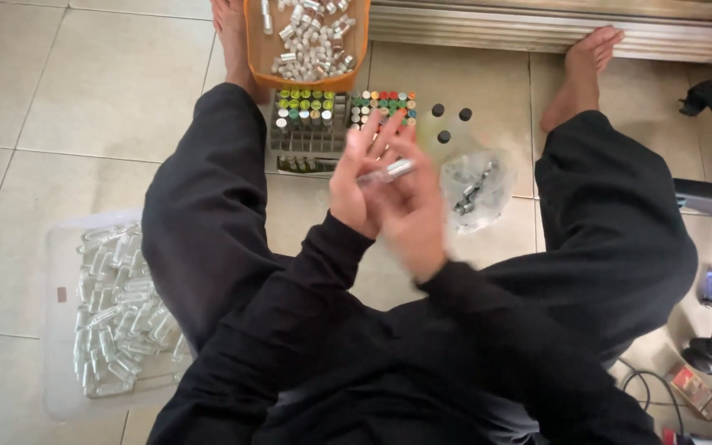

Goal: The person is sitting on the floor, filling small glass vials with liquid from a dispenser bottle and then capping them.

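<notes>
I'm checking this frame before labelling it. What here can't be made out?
- Right hand, head view: motion blur hides its grip on the small clear vial.
- Left hand: its fingers overlap the vial rack and cover part of it.
- Orange tray: cut off by the top edge.
- Clear bag: contents too small to identify.
</notes>
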